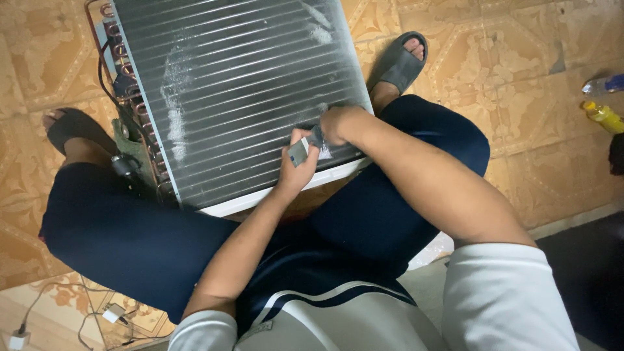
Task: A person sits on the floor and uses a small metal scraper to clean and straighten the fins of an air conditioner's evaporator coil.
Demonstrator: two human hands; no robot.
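Here both hands meet low on the finned coil, left hand and right hand fingers pinching a small grey tool.

The big coil is grey, with thin silver lines going across it and pale white dusty smears on its left and far right. Its near edge is white. On its left side the bent pipes are copper brown and the wires are black. The small tool in the left hand is grey with a white bit. The trousers are dark blue. The shirt is white with a dark blue stripe. The sandals are dark grey. The floor is orange and tan with flower and leaf patterns. A bottle on the far right is yellow
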